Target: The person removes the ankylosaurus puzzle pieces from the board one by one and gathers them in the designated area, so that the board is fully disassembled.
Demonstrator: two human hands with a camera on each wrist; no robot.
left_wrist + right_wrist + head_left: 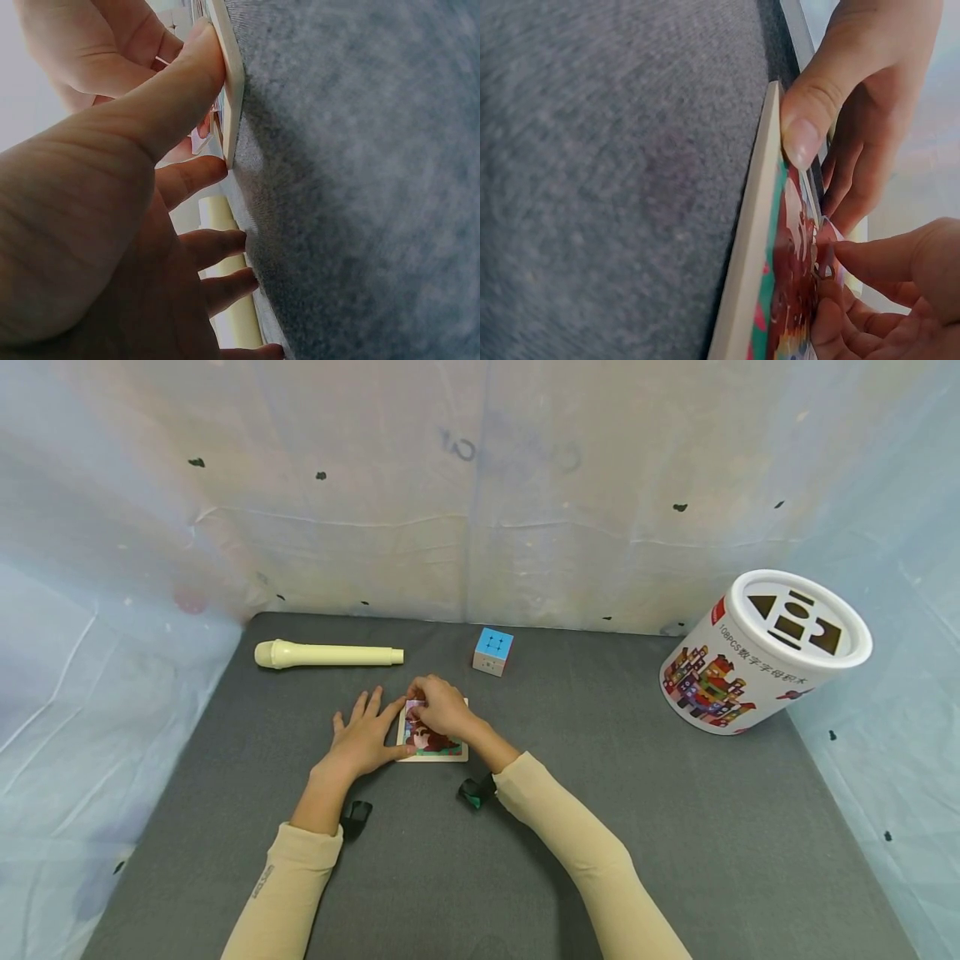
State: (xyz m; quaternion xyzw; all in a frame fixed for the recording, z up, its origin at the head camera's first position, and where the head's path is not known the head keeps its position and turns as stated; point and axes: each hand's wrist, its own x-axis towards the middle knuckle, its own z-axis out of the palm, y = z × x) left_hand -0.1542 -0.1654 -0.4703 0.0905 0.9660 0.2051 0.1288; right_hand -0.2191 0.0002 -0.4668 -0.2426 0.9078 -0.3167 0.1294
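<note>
A small picture puzzle in a pale wooden tray [438, 758] lies flat on the dark table. My left hand [358, 746] is at its left side with fingers spread, the thumb resting on the near left corner and the index fingertip by the far left corner. Over the upper part of the puzzle, my right hand [442, 707] pinches a thin pinkish puzzle piece [827, 234] between thumb and fingers. In the right wrist view that piece stands tilted up from the picture. The right hand hides part of the picture in the head view.
Behind the left hand lies a pale yellow toy microphone [330, 655]. A blue-topped puzzle cube [492, 652] sits beyond the tray. At the far right stands a white block bucket [738, 668] with a shape-hole lid. Plastic sheeting [465, 527] rises behind the table [660, 827].
</note>
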